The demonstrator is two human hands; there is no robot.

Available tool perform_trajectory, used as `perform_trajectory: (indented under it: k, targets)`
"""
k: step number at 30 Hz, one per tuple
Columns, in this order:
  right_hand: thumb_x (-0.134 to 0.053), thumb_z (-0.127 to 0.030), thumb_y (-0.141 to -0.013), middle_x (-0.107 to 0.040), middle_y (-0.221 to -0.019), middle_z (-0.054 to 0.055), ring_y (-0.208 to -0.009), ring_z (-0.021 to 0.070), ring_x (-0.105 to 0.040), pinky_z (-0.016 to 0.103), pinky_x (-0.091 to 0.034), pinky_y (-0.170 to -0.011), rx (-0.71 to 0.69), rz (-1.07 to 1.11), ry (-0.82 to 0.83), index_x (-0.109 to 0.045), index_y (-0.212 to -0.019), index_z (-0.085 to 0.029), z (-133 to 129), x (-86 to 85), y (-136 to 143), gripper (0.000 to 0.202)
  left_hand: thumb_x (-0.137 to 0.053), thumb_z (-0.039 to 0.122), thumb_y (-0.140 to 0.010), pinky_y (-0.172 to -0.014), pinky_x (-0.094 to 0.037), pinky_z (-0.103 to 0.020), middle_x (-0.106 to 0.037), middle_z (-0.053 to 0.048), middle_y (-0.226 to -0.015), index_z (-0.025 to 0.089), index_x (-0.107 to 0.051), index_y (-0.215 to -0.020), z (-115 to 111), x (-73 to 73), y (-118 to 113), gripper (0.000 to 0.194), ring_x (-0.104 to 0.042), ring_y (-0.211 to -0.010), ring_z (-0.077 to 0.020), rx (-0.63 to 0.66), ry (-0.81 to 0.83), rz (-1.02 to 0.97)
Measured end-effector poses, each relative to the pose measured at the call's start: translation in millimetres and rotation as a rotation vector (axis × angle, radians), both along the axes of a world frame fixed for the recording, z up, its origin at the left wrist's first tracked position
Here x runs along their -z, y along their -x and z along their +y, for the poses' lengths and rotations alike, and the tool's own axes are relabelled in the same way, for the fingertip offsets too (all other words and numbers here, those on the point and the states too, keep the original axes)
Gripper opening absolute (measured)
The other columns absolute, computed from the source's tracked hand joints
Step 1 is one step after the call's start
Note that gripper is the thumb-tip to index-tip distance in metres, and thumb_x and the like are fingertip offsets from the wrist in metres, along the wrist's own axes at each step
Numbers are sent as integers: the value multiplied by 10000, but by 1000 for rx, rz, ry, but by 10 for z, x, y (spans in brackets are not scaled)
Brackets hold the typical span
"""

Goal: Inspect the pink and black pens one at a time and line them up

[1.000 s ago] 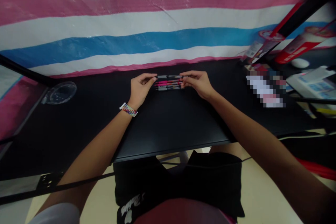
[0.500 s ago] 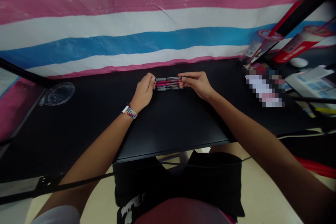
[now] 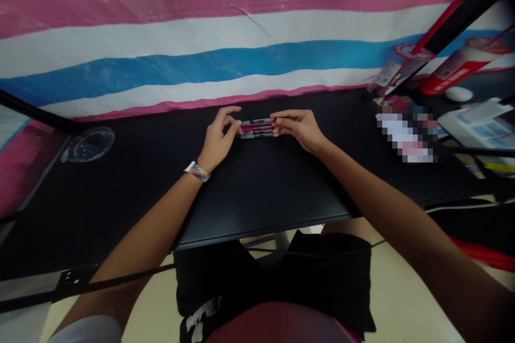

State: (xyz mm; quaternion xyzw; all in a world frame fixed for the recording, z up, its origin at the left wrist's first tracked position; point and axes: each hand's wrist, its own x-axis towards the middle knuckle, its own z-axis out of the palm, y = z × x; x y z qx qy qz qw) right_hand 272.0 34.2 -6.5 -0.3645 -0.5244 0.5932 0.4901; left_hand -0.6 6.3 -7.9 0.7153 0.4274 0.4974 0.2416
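Several pens (image 3: 257, 128), grey and black with a pink-red one among them, lie side by side in a row over the black table. At their left ends is my left hand (image 3: 219, 136), its index finger raised and its thumb tip touching the pens. My right hand (image 3: 300, 128) pinches their right ends between thumb and fingers. A colourful band circles my left wrist.
On the black table (image 3: 265, 187), a clear plastic lid (image 3: 90, 143) sits at the left. Drink cups with red straws (image 3: 400, 67), (image 3: 462, 67), a white mouse (image 3: 458, 94) and a white box (image 3: 483, 126) stand at the right. A striped sheet (image 3: 201, 64) hangs behind.
My left hand has loosened its hold, with the index finger lifted away from the left ends of the pens. My right hand and the pens have shifted slightly left.
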Motion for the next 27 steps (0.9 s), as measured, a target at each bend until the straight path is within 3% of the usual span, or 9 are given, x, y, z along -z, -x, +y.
perform_trajectory:
  k: [3, 8, 12, 14, 16, 18, 20, 24, 27]
  targets:
    - [-990, -413, -762, -838, -890, 84, -740, 202, -772, 416, -717, -815, 14, 6, 3, -908, -1022, -195, 6, -5, -7, 349, -891, 332, -906, -1010, -589, -415, -758, -79, -1221, 324, -626, -1469, 17, 12, 2, 622, -753, -1120, -259, -11, -62, -15]
    - [-1000, -413, -753, -837, -915, 80, -760, 204, -767, 433, -719, -840, 21, -3, 10, -901, -1026, -204, 13, -13, -22, 357, -723, 463, -1062, -1012, -593, -430, -785, -37, -966, 319, -637, -1490, 39, 32, -1, 460, -765, -940, -239, -28, 14, -36]
    - [-992, -374, -766, -830, -908, 93, -761, 203, -766, 419, -713, -839, 1, -1, 15, -897, -1012, -180, 3, -40, -14, 327, -905, 431, -907, -1069, -582, -420, -782, -96, -1301, 318, -613, -1520, 35, 2, -18, 689, -751, -1120, -264, -25, -52, -3]
    - [-989, -368, -762, -830, -892, 84, -762, 202, -768, 416, -716, -843, 3, 0, 15, -891, -1000, -178, 0, -52, -3, 320, -872, 459, -941, -1083, -572, -431, -795, -87, -1259, 301, -667, -1450, 27, -17, -20, 572, -745, -1109, -268, -40, -41, 27]
    - [-985, -370, -764, -829, -878, 68, -761, 199, -769, 413, -720, -840, 15, -9, 14, -884, -1002, -180, 3, -55, 7, 321, -707, 499, -1067, -1073, -559, -448, -815, -63, -1093, 271, -761, -1234, 19, -31, -15, 288, -738, -1039, -265, -87, -16, 96]
    - [-981, -356, -763, -827, -863, 58, -748, 194, -767, 401, -721, -817, 26, -12, 10, -879, -1001, -178, 10, -51, 11, 314, -572, 502, -1136, -1050, -549, -461, -803, -48, -948, 252, -773, -966, 12, -38, -7, 363, -724, -973, -265, -126, 7, 194]
    - [-971, -321, -763, -824, -842, 55, -722, 186, -760, 381, -717, -782, 31, -6, 4, -877, -990, -173, 19, -46, 8, 287, -573, 481, -1135, -1040, -546, -461, -798, -40, -909, 248, -740, -841, 8, -37, -4, 411, -719, -969, -268, -138, 10, 257]
    - [-929, -274, -795, -806, -795, 52, -666, 171, -733, 344, -693, -706, 33, -9, 3, -873, -959, -166, 16, -62, -2, 205, -712, 399, -1056, -1042, -571, -442, -833, -31, -1064, 264, -796, -1003, 6, -27, -11, 168, -736, -1055, -262, -132, -26, 227]
    - [-915, -257, -804, -795, -786, 50, -657, 168, -721, 340, -682, -696, 39, -7, 2, -858, -940, -159, -3, -93, 3, 177, -776, 363, -1022, -1027, -588, -438, -835, -32, -1070, 273, -827, -1058, 4, -29, -11, 110, -746, -1053, -258, -138, -68, 208]
